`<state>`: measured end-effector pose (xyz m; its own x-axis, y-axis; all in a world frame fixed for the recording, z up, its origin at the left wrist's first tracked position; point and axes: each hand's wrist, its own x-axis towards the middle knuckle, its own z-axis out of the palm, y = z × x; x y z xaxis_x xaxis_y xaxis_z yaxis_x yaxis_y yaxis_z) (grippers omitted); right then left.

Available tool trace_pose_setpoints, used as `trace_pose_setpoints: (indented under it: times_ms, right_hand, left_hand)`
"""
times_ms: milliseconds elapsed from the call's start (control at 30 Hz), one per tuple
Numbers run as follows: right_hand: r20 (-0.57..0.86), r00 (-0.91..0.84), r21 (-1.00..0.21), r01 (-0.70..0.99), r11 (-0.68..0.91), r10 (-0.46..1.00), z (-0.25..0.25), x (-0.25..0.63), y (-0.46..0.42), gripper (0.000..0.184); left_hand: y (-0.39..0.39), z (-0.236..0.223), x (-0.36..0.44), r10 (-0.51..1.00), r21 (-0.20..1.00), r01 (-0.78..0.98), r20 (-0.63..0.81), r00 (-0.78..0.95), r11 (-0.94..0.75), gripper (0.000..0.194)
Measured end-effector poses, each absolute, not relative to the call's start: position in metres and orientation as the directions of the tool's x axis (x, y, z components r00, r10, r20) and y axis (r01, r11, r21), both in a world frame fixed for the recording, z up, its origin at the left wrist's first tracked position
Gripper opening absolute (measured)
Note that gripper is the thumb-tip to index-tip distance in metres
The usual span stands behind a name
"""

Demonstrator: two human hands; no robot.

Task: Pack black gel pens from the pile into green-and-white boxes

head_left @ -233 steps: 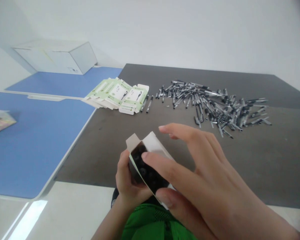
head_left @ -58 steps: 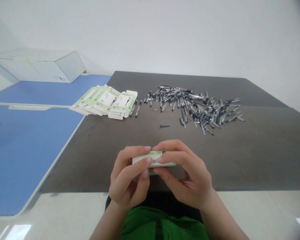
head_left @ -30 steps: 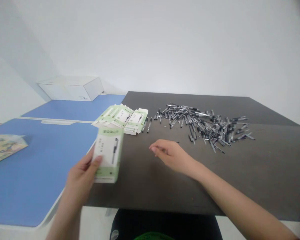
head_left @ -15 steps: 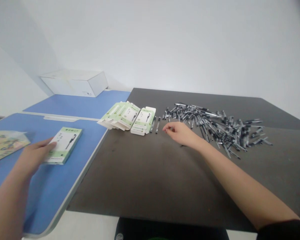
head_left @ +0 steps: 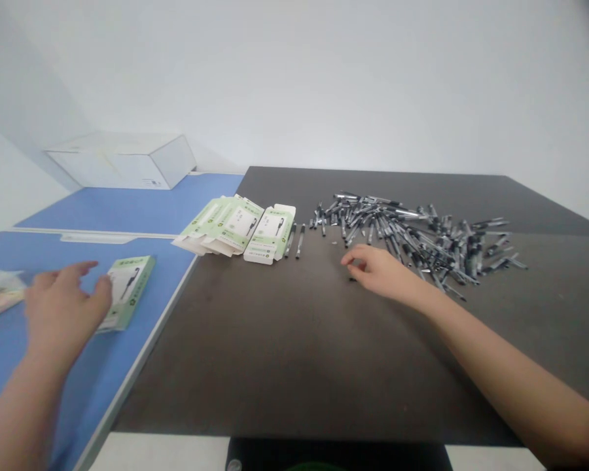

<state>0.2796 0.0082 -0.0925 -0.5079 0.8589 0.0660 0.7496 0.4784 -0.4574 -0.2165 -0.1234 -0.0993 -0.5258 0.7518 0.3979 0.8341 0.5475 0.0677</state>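
My left hand (head_left: 66,311) is spread above the blue table, its thumb beside or overlapping the left edge of a closed green-and-white pen box (head_left: 129,288). The box lies flat with a pen pictured on its front. Over the dark table, my right hand (head_left: 375,269) has loosely curled fingers, with a gap between thumb and forefinger and nothing visible in them. A small dark piece shows under that hand, mostly hidden. Behind it spreads a heap of black-and-clear pens (head_left: 412,239). Two pens (head_left: 300,241) lie side by side next to an open-flapped box (head_left: 269,233).
Several flattened-looking green-and-white boxes (head_left: 226,224) overlap at the dark table's left edge. A large white carton (head_left: 122,163) stands at the back of the blue tables. A colourful printed packet (head_left: 0,297) lies at far left. A wall stands behind.
My left hand has let go of the pen box and spread its fingers. My right hand has moved slightly right, away from the two pens, its fingers loosening. The view has shifted slightly.
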Motion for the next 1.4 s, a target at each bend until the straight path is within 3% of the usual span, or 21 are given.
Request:
trace_pose_setpoints:
  times_ms: [67,167,267,533,733,1000,1200,1400]
  right_hand:
    - [0.069,-0.513,-0.436,0.756,0.488,0.856,-0.097,0.292,0.002,0.025]
    - [0.078,-0.516,-0.414,0.762,0.498,0.853,-0.107,0.307,-0.005,0.026]
    - [0.076,-0.527,-0.412,0.757,0.508,0.847,-0.119,0.312,-0.006,0.022]
    - [0.161,-0.516,-0.368,0.760,0.536,0.842,-0.135,0.296,0.006,0.023]
    - [0.206,-0.459,-0.360,0.786,0.503,0.865,-0.141,0.283,0.017,0.024]
    - [0.241,-0.350,-0.362,0.833,0.418,0.905,-0.140,0.273,0.033,0.027]
    - [0.275,-0.291,-0.426,0.818,0.387,0.916,-0.144,0.266,0.039,0.027]
    - [0.337,-0.267,-0.564,0.710,0.421,0.903,-0.138,0.277,0.033,0.028]
  left_hand:
    - [-0.112,-0.081,-0.184,0.817,0.049,0.892,0.383,-0.432,0.448,0.057]
    - [-0.083,-0.066,-0.129,0.942,0.064,0.970,0.232,-0.242,0.233,0.052]
    - [-0.048,-0.070,-0.080,0.975,0.037,0.988,0.164,-0.151,0.147,0.049]
    - [0.017,-0.087,-0.004,0.980,-0.015,0.984,0.090,-0.175,0.177,0.074]
    - [0.035,-0.095,0.011,0.964,0.012,0.966,0.067,-0.259,0.258,0.077]
    - [0.052,-0.101,0.011,0.936,0.123,0.929,0.014,-0.352,0.348,0.087]
    - [0.046,-0.085,0.005,0.926,0.247,0.917,0.137,-0.352,0.312,0.102]
    - [0.021,-0.059,-0.021,0.897,0.453,0.861,0.241,-0.370,0.233,0.078]
